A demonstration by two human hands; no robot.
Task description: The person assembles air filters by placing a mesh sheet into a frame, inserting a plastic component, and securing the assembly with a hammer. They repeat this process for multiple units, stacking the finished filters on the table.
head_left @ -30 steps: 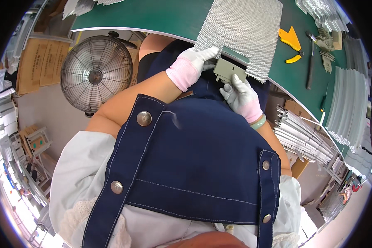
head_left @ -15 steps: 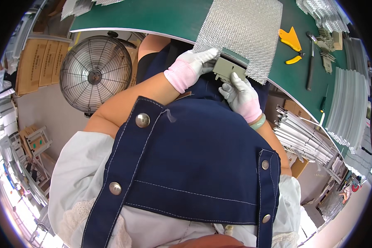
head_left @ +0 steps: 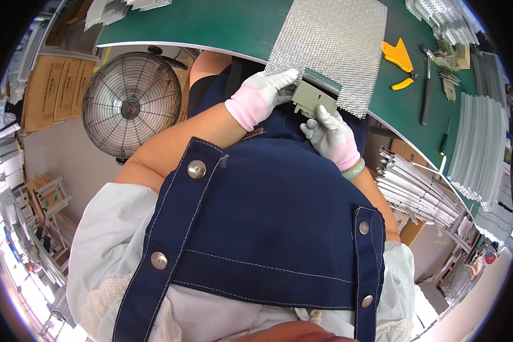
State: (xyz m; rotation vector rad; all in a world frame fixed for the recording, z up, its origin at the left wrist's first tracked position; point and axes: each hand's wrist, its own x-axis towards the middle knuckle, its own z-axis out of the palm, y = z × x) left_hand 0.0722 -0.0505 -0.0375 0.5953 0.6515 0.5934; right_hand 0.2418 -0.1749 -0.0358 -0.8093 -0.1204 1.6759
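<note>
A silvery metal mesh sheet lies over the table's front edge, its near end overhanging towards me. At that end is a small grey-beige plate with a slot and little tabs, below a dark strip. My left hand, in a white glove with a pink cuff, is closed at the plate's left end. Its upper fingers lie along the mesh corner, the others partly hidden behind the plate. My right hand, gloved alike, has its thumb against the plate's lower right edge and its fingers curled below.
On the green table, right of the mesh, lie yellow-handled pliers, a yellow scraper, a hammer and a screwdriver. Stacked pale strips line the right side. A black fan stands at left beside cardboard boxes.
My right thumb has slid down off the plate's face to its lower edge. The left hand keeps its place, and the view has shifted slightly.
</note>
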